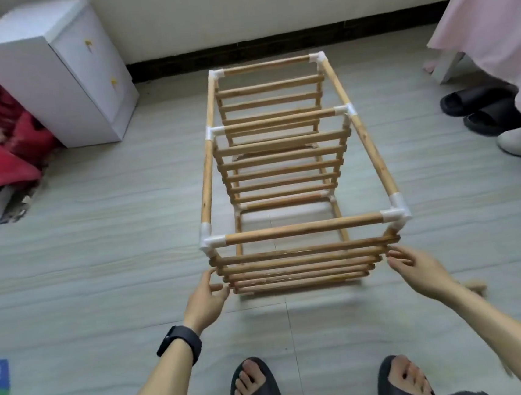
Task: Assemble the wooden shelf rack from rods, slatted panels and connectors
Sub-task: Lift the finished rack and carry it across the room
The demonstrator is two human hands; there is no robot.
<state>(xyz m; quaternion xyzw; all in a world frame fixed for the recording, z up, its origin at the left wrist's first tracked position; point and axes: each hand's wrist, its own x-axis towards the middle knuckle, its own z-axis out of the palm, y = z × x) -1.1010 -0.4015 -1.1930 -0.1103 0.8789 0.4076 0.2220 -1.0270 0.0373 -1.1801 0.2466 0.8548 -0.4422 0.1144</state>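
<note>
on floor (114, 243) | one rack (303, 228) | three slatted panels (281, 160) | hands released beside nearest panel (298, 268): left hand (206, 296), right hand (417, 266)

The scene is lit evenly and fairly brightly by soft, diffuse light whose source cannot be made out. Only faint, soft-edged shadows are cast on the floor (101, 276) under the rack (281, 163), where a pale sheen is seen on the tiles. The top of the white cabinet (32, 60) at upper left is nearly washed out. The skirting (270, 46) is bowed by the wide lens, and the frame edges are stretched. The right hand (418, 265) and the lowest slatted panel (298, 270) are smeared by motion blur.
</note>
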